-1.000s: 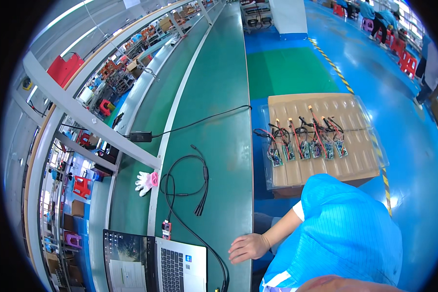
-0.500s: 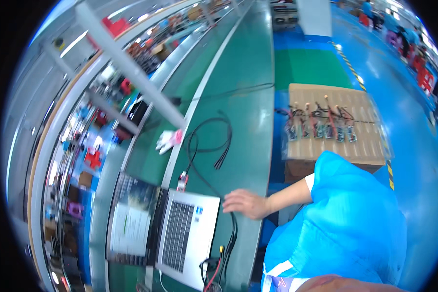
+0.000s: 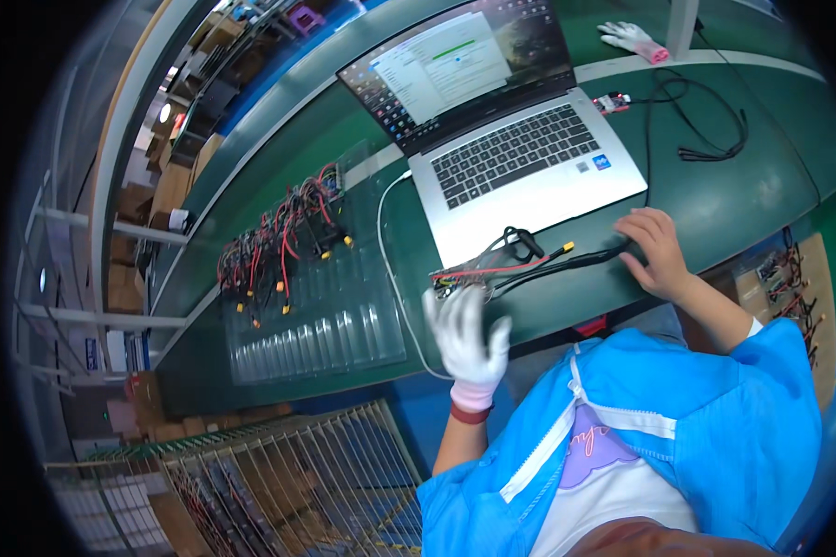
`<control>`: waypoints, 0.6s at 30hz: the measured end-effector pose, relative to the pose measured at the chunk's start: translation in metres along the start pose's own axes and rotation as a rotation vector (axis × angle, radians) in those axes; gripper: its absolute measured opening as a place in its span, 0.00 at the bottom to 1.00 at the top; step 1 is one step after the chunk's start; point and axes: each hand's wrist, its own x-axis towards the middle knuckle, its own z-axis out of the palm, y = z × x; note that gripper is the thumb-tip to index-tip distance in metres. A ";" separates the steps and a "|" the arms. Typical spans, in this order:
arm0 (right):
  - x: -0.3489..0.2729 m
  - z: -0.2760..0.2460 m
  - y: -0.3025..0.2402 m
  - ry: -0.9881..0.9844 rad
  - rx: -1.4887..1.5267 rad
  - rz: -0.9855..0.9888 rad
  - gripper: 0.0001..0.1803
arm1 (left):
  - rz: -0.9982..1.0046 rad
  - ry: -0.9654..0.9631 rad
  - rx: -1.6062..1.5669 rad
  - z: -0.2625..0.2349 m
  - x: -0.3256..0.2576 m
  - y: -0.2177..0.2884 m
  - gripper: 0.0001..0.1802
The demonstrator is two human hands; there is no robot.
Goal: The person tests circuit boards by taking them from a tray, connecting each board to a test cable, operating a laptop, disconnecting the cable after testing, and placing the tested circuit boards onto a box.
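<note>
My left hand (image 3: 469, 339), in a white glove with a pink cuff, has its fingers stretched out and thumb apart. Its fingertips are at a small circuit board (image 3: 450, 281) with wires in front of the laptop; I cannot tell whether they touch. My bare right hand (image 3: 658, 252) is open at the laptop's front right corner, fingers bent and thumb apart. Between thumb and fingers lies the end of a black cable bundle (image 3: 567, 263), apparently ungripped. A red wire with a yellow connector (image 3: 563, 250) runs beside it. The open laptop (image 3: 539, 176) has a lit screen.
Left of the laptop, a clear plastic tray (image 3: 316, 339) holds several wired boards (image 3: 288, 223). A white glove (image 3: 633, 42) and a coiled black cable (image 3: 715, 148) lie behind right. A wire cage (image 3: 297, 473) stands lower left, a cardboard box with boards (image 3: 813, 297) at right.
The view has swung left, bringing the laptop to the middle and the plastic tray into sight. My gloved left hand has come into view at the board. My right hand remains near the laptop's edge.
</note>
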 end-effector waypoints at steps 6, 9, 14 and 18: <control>0.020 0.013 -0.004 -0.313 -0.119 -0.075 0.17 | 0.244 -0.308 0.091 0.028 0.049 0.046 0.29; 0.013 0.012 0.005 -0.304 -0.126 -0.094 0.11 | 0.297 -0.416 0.133 0.053 0.058 0.055 0.29; 0.020 -0.001 0.007 -0.237 -0.038 -0.165 0.09 | 0.346 -0.495 0.230 0.080 0.066 0.056 0.21; 0.025 -0.009 0.015 -0.333 -0.002 -0.265 0.09 | 0.392 -0.568 0.185 0.076 0.081 0.053 0.14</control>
